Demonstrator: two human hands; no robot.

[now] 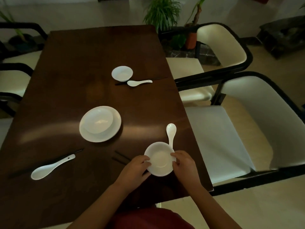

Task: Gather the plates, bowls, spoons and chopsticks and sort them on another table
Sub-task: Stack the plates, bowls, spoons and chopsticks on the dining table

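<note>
A small white bowl (159, 158) stands near the table's right front edge. My left hand (134, 168) grips its left rim and my right hand (184, 164) grips its right rim. A white spoon (171, 135) lies just behind it, its handle reaching the bowl. Black chopsticks (121, 158) lie left of it, partly under my left hand. A second bowl sits on a white plate (115, 128) in the middle. At the front left lies a spoon (51, 167) over chopsticks (77, 152). Farther back are a third bowl (122, 73), a spoon (138, 82) and chopsticks (158, 79).
The dark wooden table (74, 80) has two cream chairs with black frames on the right (231, 129) and others on the left (11, 83). Potted plants (163, 14) stand beyond the far edge.
</note>
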